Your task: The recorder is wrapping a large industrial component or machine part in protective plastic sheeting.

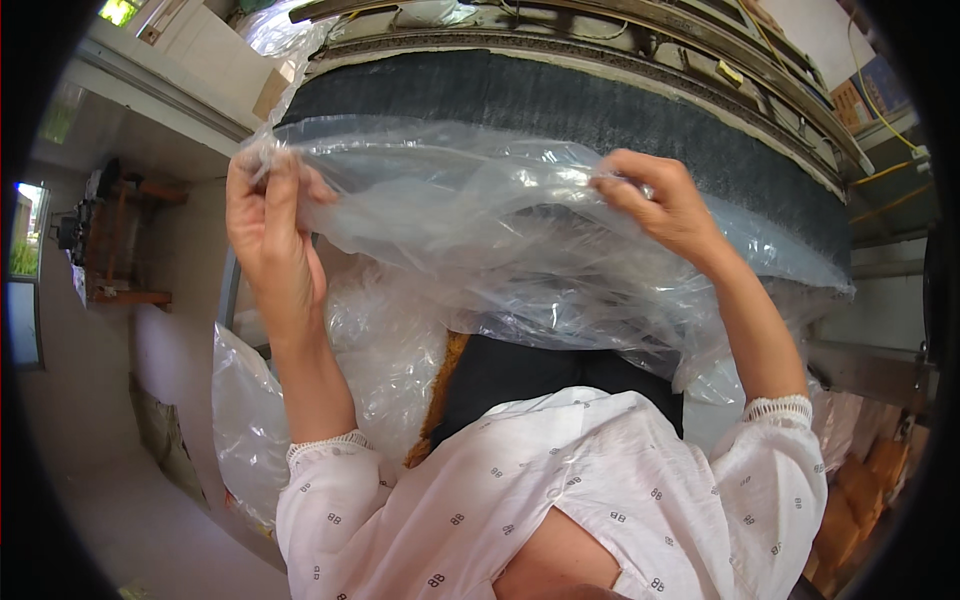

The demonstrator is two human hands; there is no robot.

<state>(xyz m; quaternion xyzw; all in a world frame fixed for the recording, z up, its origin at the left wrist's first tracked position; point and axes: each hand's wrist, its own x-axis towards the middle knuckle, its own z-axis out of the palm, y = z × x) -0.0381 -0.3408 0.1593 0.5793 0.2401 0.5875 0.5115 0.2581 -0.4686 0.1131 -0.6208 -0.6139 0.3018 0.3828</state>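
Observation:
A wide sheet of clear plastic film (pixel 480 205) stretches between my two hands in front of me. Its gathered left edge is pinched in my raised left hand (pixel 275 205), fingers closed on it. My right hand (pixel 660 200) grips the upper edge farther right, thumb and fingers pressed together on the film. Loose, wrinkled folds hang from both hands toward my lap. The film's far edge lies over a dark grey padded surface (pixel 500 85). Whether the film is one layer or a bag, I cannot tell.
Beyond the dark surface runs a long machine with metal rails (pixel 600 45). More crumpled clear plastic (pixel 385 350) lies at my left side. A wooden stand (pixel 130 240) is at the far left. Cardboard boxes (pixel 870 95) and a yellow cable (pixel 880 115) are at the back right.

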